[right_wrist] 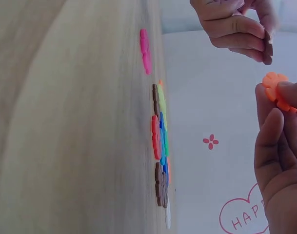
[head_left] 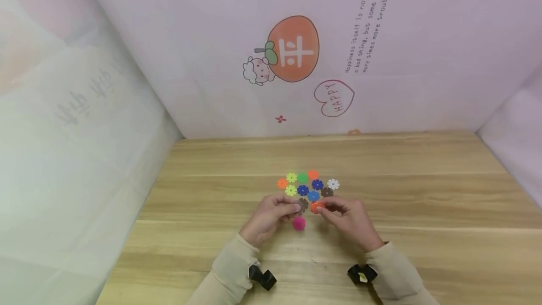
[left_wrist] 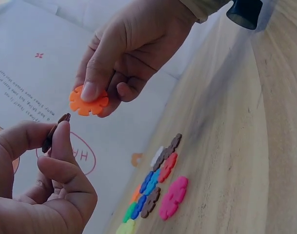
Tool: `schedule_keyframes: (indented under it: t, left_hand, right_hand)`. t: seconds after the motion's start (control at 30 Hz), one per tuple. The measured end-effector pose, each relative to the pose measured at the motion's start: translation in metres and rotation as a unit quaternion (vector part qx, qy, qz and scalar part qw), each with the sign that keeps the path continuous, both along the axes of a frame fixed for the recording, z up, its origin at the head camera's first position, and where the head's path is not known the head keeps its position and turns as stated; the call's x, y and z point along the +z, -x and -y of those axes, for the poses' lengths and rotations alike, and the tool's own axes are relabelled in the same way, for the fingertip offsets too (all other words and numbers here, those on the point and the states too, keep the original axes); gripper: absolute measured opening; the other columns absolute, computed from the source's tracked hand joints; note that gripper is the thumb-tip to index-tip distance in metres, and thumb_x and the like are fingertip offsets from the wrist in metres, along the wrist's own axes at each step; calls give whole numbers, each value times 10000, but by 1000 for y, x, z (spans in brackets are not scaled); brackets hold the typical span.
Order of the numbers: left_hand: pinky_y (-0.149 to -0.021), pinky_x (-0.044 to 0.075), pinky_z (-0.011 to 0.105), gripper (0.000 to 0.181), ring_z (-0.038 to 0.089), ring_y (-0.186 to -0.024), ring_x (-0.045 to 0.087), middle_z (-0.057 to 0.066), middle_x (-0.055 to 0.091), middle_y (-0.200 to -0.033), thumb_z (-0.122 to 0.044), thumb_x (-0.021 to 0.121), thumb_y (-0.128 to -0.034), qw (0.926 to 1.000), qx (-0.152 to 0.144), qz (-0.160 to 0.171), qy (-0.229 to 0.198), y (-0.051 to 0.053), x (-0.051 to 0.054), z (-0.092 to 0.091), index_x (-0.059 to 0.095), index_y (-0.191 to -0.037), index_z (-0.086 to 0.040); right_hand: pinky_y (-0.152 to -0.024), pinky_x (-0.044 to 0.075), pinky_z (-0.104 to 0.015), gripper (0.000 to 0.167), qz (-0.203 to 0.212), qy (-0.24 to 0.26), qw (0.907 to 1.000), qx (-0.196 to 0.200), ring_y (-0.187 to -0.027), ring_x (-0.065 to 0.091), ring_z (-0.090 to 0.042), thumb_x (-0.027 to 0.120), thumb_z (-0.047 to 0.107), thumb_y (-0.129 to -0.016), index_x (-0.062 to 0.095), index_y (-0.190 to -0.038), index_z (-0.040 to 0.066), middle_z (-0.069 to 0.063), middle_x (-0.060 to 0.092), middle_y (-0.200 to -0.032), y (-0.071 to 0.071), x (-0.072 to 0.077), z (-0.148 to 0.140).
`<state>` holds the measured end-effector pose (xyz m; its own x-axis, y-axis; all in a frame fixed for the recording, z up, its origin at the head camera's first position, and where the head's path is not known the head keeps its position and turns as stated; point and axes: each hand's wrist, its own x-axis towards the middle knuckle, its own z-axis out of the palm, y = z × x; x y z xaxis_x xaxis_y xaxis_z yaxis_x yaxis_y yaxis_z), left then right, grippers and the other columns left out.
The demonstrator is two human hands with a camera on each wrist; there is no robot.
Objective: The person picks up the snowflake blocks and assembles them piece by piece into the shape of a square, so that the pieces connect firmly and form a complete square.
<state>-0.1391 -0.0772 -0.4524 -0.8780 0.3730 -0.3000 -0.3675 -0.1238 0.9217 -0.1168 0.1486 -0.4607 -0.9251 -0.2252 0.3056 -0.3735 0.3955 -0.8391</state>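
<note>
My left hand [head_left: 267, 218] pinches a brown notched plastic disc [left_wrist: 49, 139] between thumb and fingertips, held nearly edge-on in the left wrist view. An orange notched disc [left_wrist: 84, 106] is gripped by the thumb and fingers of my right hand [head_left: 353, 220]. Both held discs are raised above the table, close together but apart. Beneath them lies a group of similar flat discs, including a pink one [head_left: 298, 223] nearest me, a red one [left_wrist: 168, 167] and a light blue one [head_left: 313, 196]. In the head view my fingers partly cover some discs.
The discs lie on a wood-grain table [head_left: 211, 178]. Farther back in the group are yellow, green, dark blue and white discs [head_left: 333, 184]. A printed cloth wall [head_left: 220, 84] rises behind the table, with another cloth [head_left: 84, 168] on the left. Each wrist carries a black band [head_left: 262, 277].
</note>
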Motion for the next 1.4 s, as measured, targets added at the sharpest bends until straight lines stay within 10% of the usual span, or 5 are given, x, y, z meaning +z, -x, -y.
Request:
schedule_keyframes:
  t: [1.07,1.4]
  left_hand:
    - [-683,492,231,173,78,-729,640,-5,694,-826,-9,685,-864,9994,-224,-56,262,-3,8,6,666,-1017,69]
    - [-656,484,210,166,62,-740,682,-32,727,-817,-40,679,-896,9995,-50,4,310,-6,5,21,660,-1036,48]
  right_hand:
    - [-646,571,-217,238,-1200,-220,9921,309,-757,659,-9,811,-16,-751,770,-938,126,28,759,-861,-2,2,21]
    - [-775,595,-253,264,447,-623,9960,454,-836,710,-107,803,82,-802,741,-1056,51,-38,755,-963,-3,-5,20]
